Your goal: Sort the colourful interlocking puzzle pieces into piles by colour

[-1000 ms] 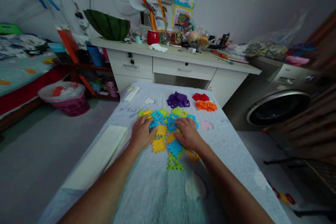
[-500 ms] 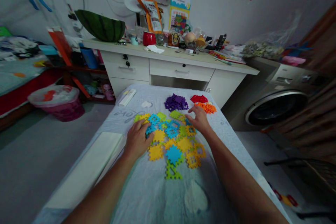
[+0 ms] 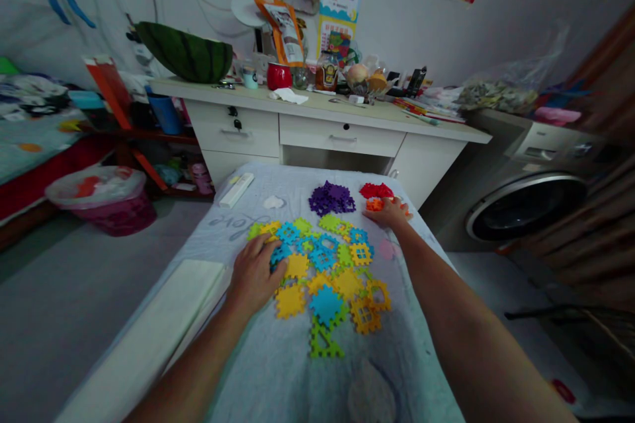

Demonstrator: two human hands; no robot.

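Observation:
My left hand (image 3: 255, 274) lies at the left edge of a spread of interlocking plastic tiles, fingers apart, fingertips by blue tiles (image 3: 280, 255) and a yellow tile (image 3: 297, 266). Over the orange tiles (image 3: 376, 205) rests my right hand (image 3: 390, 214), its thumb out to the left and its fingers loosely apart, covering part of that pile. The mixed spread also holds green tiles (image 3: 320, 340) and a solid blue tile (image 3: 326, 304). Behind it sits a purple tile pile (image 3: 332, 198), and red tiles (image 3: 376, 190) lie just beyond the orange ones.
A cloth-covered table (image 3: 278, 383) carries the tiles. A long white box (image 3: 143, 337) lies along its left side, a smaller white box (image 3: 237, 190) farther back. Beyond stands a white desk (image 3: 238, 125) with a watermelon piece (image 3: 186, 53); a washing machine (image 3: 516, 178) is at right.
My right hand has moved from the back right of the mixed tiles to the right, onto the orange pile. My left hand stays at the left edge of the spread.

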